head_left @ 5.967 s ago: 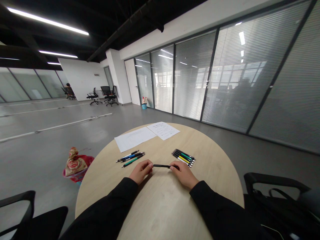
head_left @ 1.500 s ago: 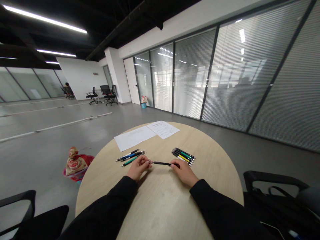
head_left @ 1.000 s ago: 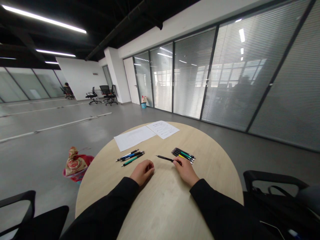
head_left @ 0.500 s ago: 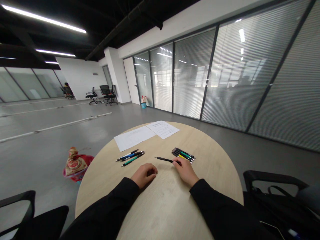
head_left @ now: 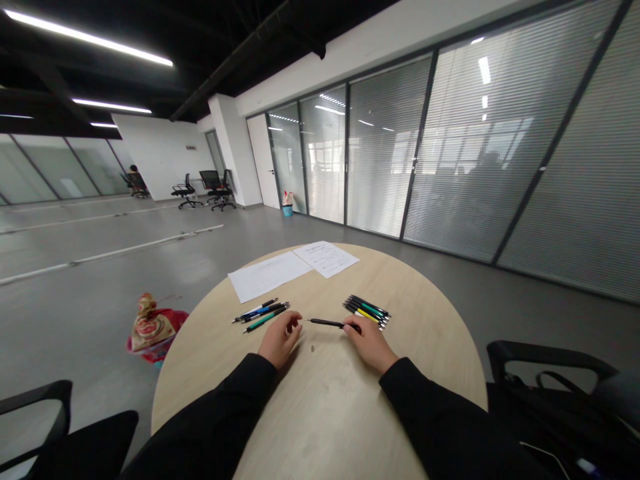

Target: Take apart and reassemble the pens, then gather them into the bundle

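Note:
My right hand (head_left: 367,339) grips a black mechanical pencil (head_left: 326,323) by its rear part, thumb and fingers closed round it. The pencil lies nearly level above the table, its thin tip pointing left. My left hand (head_left: 280,337) is at that tip, fingers curled and the thumb a little apart; whether a fingertip touches the tip is hard to see. Beside my left hand lies a loose group of pencils (head_left: 261,312) with black, blue, white and green barrels. A second group of pencils (head_left: 367,310), black, green and yellow, lies just beyond my right hand.
Two printed paper sheets (head_left: 270,275) lie at the far side of the round wooden table (head_left: 420,387). On the table between my hands is a small dark speck (head_left: 313,348). Chairs (head_left: 550,360) stand at both sides, and a bag-topped bin (head_left: 153,330) is on the floor at left.
My left hand has moved up and slightly left, to the pencil's tip, and its fingers have loosened. The pencil has shifted a little left and down. A small dark speck now shows on the table.

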A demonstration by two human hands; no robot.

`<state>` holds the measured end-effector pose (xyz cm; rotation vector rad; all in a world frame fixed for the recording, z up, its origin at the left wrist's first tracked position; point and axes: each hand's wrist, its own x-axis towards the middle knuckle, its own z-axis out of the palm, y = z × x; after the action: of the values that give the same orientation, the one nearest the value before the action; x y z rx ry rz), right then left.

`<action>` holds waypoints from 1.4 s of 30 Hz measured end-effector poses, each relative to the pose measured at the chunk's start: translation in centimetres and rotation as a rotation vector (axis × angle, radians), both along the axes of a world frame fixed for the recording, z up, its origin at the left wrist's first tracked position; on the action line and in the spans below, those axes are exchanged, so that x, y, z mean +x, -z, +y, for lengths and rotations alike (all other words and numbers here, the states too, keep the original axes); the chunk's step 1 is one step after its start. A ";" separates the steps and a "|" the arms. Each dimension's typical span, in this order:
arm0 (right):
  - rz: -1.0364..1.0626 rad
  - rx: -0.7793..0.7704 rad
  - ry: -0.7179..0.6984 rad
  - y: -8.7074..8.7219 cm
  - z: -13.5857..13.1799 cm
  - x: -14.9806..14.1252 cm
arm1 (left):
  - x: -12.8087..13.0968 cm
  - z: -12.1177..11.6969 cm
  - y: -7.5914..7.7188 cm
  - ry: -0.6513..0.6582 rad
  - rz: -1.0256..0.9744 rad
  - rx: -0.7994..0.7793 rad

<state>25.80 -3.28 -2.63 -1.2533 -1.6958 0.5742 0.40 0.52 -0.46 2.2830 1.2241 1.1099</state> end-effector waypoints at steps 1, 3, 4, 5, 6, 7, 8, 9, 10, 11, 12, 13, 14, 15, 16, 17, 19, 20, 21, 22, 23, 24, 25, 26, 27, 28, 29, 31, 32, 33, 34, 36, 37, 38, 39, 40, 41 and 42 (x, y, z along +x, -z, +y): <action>-0.005 0.007 -0.010 0.0 0.0 0.0 | 0.0 0.0 0.0 0.004 0.017 0.009; -0.010 0.010 -0.029 0.1 0.0 -0.1 | 0.0 0.0 0.0 0.031 0.063 0.020; -0.010 0.008 -0.038 0.1 0.0 -0.1 | 0.0 0.0 -0.1 0.049 0.089 0.023; -0.009 0.007 -0.044 0.1 0.0 -0.1 | 0.0 0.0 -0.1 0.063 0.110 0.025; -0.007 0.006 -0.047 0.1 0.0 -0.2 | 0.0 0.0 -0.2 0.073 0.125 0.029; -0.003 0.006 -0.048 0.1 0.0 -0.2 | 0.0 0.0 -0.2 0.075 0.133 0.032; 0.000 0.007 -0.047 0.1 0.0 -0.2 | 0.0 0.0 -0.2 0.072 0.137 0.036; 0.003 0.008 -0.045 0.1 0.0 -0.2 | 0.0 0.0 -0.2 0.065 0.138 0.040; 0.005 0.007 -0.043 0.1 0.0 -0.2 | 0.0 0.1 -0.1 0.057 0.136 0.043; 0.006 0.006 -0.042 0.0 0.0 -0.2 | -0.1 0.2 -0.1 0.050 0.135 0.044; 0.006 0.005 -0.038 0.0 0.0 -0.2 | -0.1 0.2 0.0 0.044 0.134 0.043; 0.006 0.005 -0.033 0.0 0.0 -0.2 | -0.2 0.3 0.0 0.037 0.132 0.042; 0.008 0.005 -0.025 -0.1 0.0 -0.1 | -0.2 0.3 0.0 0.028 0.129 0.040; 0.010 0.006 -0.013 -0.1 0.0 -0.1 | -0.2 0.4 0.0 0.018 0.127 0.037; 0.014 0.004 0.001 -0.1 0.0 -0.1 | -0.3 0.4 0.0 0.006 0.125 0.033; 0.017 0.003 0.019 -0.2 0.0 0.0 | -0.3 0.4 0.0 -0.007 0.121 0.029; 0.030 0.003 0.056 -0.2 0.2 0.2 | -0.4 0.5 -0.1 -0.031 0.112 0.018; 0.041 0.006 0.071 -0.1 0.2 0.4 | -0.4 0.6 -0.1 -0.041 0.107 0.014; 0.055 0.012 0.084 -0.1 0.3 0.5 | -0.5 0.7 0.0 -0.049 0.101 0.011; 0.070 0.018 0.095 -0.1 0.4 0.7 | -0.6 0.8 0.0 -0.058 0.094 0.008; 0.086 0.023 0.109 0.0 0.5 0.8 | -0.6 0.9 0.1 -0.069 0.087 0.005; 0.096 0.025 0.128 0.0 0.6 1.0 | -0.7 1.0 0.1 -0.081 0.080 0.002; 0.103 0.025 0.146 0.0 0.7 1.2 | -0.8 1.1 0.2 -0.095 0.073 -0.001; 0.106 0.023 0.161 0.0 0.7 1.3 | -0.8 1.2 0.3 -0.110 0.067 -0.004; 0.106 0.022 0.171 -0.1 0.7 1.5 | -0.9 1.3 0.3 -0.125 0.063 -0.006; 0.104 0.023 0.179 -0.1 0.8 1.6 | -1.0 1.3 0.4 -0.140 0.058 -0.007; 0.102 0.025 0.185 -0.1 0.8 1.7 | -1.0 1.4 0.4 -0.154 0.054 -0.007; 0.098 0.032 0.200 -0.1 0.8 1.8 | -1.1 1.4 0.4 -0.179 0.044 -0.004; 0.099 0.034 0.211 0.0 0.8 1.8 | -1.1 1.5 0.4 -0.188 0.039 -0.003; 0.101 0.035 0.221 0.0 0.9 1.8 | -1.2 1.5 0.4 -0.195 0.034 -0.002; 0.105 0.035 0.231 0.0 0.9 1.8 | -1.2 1.5 0.4 -0.200 0.028 -0.001; 0.109 0.035 0.243 0.1 1.0 1.9 | -1.2 1.5 0.4 -0.206 0.018 0.003; 0.107 0.035 0.244 0.1 1.0 1.8 | -1.2 1.5 0.5 -0.209 0.015 0.006; 0.103 0.036 0.244 0.1 1.0 1.8 | -1.2 1.5 0.5 -0.212 0.012 0.009; 0.098 0.036 0.242 0.1 0.9 1.8 | -1.2 1.5 0.5 -0.216 0.010 0.011; 0.095 0.036 0.241 0.1 0.9 1.8 | -1.2 1.5 0.5 -0.220 0.009 0.012; 0.093 0.035 0.240 0.0 0.8 1.8 | -1.1 1.4 0.5 -0.224 0.008 0.012; 0.094 0.033 0.239 0.0 0.8 1.8 | -1.1 1.4 0.5 -0.229 0.007 0.012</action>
<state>27.55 -2.48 -2.62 -1.3605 -1.4474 0.4523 -0.72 1.94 -0.93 2.1983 1.5155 1.1880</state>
